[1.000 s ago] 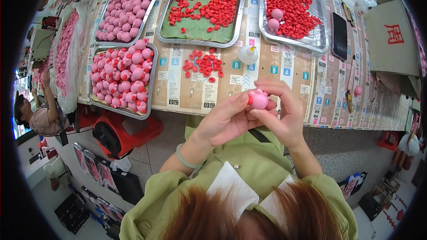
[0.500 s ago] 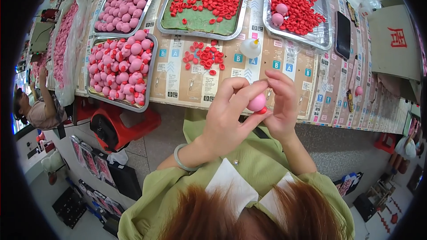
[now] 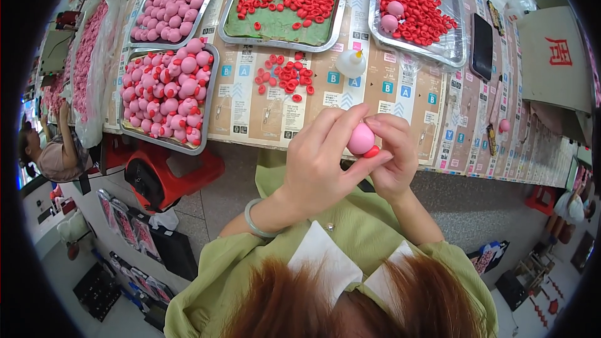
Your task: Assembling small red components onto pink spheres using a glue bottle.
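Between both hands, just in front of the table edge, is a pink ball (image 3: pixel 361 140) with a small red piece (image 3: pixel 372 152) on its lower right side. My left hand (image 3: pixel 322 159) grips the ball from the left, thumb under it near the red piece. From the right, my right hand (image 3: pixel 395 156) closes on the ball and the red piece with fingertips and thumb. Beyond the hands, a white squeeze bottle (image 3: pixel 351 64) with a yellow tip stands upright. Left of it lies a loose pile of red rings (image 3: pixel 289 76).
A metal tray (image 3: pixel 211 97) holds pink balls with red pieces; another behind it holds plain pink balls (image 3: pixel 181 0). Farther back are a green-lined tray (image 3: pixel 275 42) and a right-hand tray (image 3: pixel 463 25) of red rings. A phone (image 3: pixel 481 47) lies right. A red stool (image 3: pixel 178 172) stands left.
The ball has turned a little in my hands, and the red piece now shows more fully. My right fingers have come down closer around it.
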{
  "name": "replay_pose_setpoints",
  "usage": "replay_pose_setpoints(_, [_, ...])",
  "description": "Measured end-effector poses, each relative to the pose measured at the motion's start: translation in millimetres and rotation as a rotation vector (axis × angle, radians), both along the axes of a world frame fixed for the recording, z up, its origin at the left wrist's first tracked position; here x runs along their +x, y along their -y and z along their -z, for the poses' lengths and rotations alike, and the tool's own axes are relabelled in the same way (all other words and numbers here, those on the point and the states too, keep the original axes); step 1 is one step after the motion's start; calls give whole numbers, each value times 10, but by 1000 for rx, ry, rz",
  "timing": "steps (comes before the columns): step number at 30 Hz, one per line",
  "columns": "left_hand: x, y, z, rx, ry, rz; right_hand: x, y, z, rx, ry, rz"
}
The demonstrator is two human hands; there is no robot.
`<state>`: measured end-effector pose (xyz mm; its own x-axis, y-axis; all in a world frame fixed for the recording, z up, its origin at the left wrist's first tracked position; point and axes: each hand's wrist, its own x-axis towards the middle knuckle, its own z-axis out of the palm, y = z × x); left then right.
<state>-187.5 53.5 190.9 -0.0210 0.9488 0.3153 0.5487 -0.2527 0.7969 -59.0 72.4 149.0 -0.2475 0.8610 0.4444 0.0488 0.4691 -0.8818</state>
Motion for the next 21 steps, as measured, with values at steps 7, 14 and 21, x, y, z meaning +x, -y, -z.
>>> replay_pose_setpoints(7, [3, -12, 109, -44, 54, 23, -4, 58, 59, -81, 48, 43])
replay_pose_setpoints(14, [43, 18, 412, -263, 209, 9, 32, 40, 244, -96, 197, 61])
replay_pose_setpoints(21, [-419, -29, 722, -258, -38, -328, 396, -428, 274, -278, 588, 114])
